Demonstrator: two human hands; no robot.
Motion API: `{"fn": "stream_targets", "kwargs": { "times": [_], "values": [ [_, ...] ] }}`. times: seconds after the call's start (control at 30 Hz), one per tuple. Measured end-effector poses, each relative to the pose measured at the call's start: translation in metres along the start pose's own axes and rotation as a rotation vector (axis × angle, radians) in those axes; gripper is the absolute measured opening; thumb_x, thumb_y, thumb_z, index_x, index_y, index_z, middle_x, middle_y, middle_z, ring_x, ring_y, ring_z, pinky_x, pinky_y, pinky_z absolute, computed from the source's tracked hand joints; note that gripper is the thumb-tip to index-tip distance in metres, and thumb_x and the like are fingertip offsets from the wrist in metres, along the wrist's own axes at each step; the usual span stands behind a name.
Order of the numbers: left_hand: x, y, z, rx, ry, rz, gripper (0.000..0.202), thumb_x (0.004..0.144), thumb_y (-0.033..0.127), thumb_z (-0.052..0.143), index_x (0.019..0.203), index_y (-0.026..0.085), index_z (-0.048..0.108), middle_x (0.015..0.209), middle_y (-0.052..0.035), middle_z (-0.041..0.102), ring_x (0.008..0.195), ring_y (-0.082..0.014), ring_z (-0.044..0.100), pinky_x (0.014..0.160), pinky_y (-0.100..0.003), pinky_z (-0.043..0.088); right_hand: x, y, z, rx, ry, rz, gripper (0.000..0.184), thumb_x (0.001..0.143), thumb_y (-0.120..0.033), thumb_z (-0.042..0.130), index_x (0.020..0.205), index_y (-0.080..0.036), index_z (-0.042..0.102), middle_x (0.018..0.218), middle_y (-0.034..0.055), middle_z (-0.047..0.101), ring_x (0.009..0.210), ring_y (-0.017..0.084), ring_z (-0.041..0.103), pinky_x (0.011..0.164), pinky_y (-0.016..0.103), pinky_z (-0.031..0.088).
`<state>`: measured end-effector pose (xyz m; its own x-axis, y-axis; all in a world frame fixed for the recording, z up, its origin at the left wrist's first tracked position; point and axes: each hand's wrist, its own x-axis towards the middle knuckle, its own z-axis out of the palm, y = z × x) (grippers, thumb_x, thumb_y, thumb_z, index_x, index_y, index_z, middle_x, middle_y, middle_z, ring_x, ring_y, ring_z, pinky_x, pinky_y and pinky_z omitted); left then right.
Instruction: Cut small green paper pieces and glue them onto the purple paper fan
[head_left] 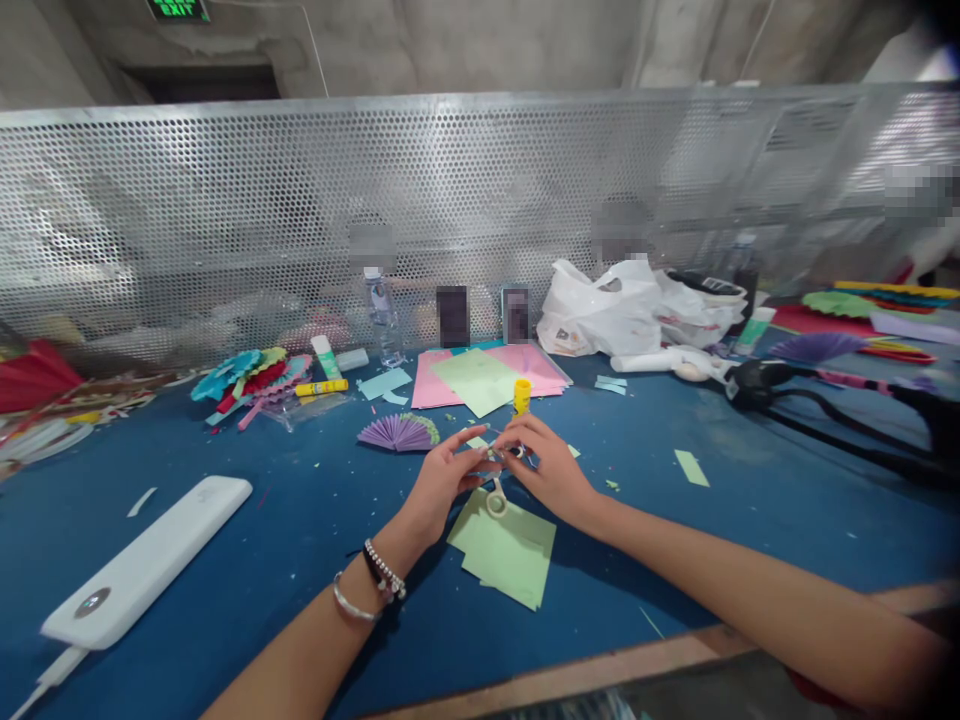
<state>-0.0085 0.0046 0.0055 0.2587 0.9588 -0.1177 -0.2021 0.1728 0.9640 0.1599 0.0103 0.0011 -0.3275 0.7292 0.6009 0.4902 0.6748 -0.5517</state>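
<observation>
Over the middle of the table, my left hand (439, 485) and my right hand (551, 468) meet at the fingertips. Both pinch at one spot, where a small pale piece shows, too small to name. Just under the fingers is a white loop handle (496, 502), which looks like part of scissors; the rest is hidden by my hands. It overlaps a stack of light green paper squares (514, 560) nearest me. Behind my right hand stands a yellow glue stick (522, 392). To the left of my fingertips lies a folded purple paper fan (397, 432) with a green edge.
Pink paper sheets (431, 385) lie farther back, below a perforated metal screen (480, 180). A white power bank (150, 560) with a cable is at left. White plastic bags (600, 305) and a black strap (825, 430) are at right. A water bottle (384, 325) stands behind.
</observation>
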Motion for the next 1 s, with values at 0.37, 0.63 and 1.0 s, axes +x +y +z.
{"fn": "stream_targets", "kwargs": {
  "times": [0.37,0.63,1.0],
  "values": [
    [-0.0012,-0.0009,0.0005,0.013,0.005,0.003,0.046,0.072,0.031,0.063,0.115,0.02,0.052,0.089,-0.007,0.068,0.083,-0.0147,0.064,0.062,-0.018,0.045,-0.0003,0.0016,0.0014,-0.036,0.022,-0.024,0.016,0.08,-0.015,0.049,0.089,-0.022,0.059,0.094,0.0054,0.053,0.09,0.017,0.052,0.075,0.03,0.045],
    [-0.0009,-0.0002,0.0014,0.026,0.017,0.008,0.047,0.071,0.03,0.065,0.115,0.018,0.052,0.09,-0.007,0.068,0.083,-0.0154,0.065,0.063,-0.019,0.046,-0.0008,0.0038,0.0021,-0.048,0.022,-0.023,0.014,0.08,-0.017,0.05,0.089,-0.022,0.06,0.094,0.005,0.052,0.091,0.016,0.051,0.076,0.029,0.045],
    [-0.0004,-0.0002,0.0014,0.004,0.024,0.016,0.048,0.071,0.028,0.066,0.115,0.017,0.051,0.09,-0.008,0.068,0.082,-0.0158,0.065,0.062,-0.019,0.045,0.0,0.0022,0.0016,-0.043,0.048,-0.034,0.013,0.08,-0.019,0.051,0.089,-0.022,0.06,0.093,0.0052,0.053,0.091,0.017,0.051,0.078,0.031,0.045]
  ]
}}
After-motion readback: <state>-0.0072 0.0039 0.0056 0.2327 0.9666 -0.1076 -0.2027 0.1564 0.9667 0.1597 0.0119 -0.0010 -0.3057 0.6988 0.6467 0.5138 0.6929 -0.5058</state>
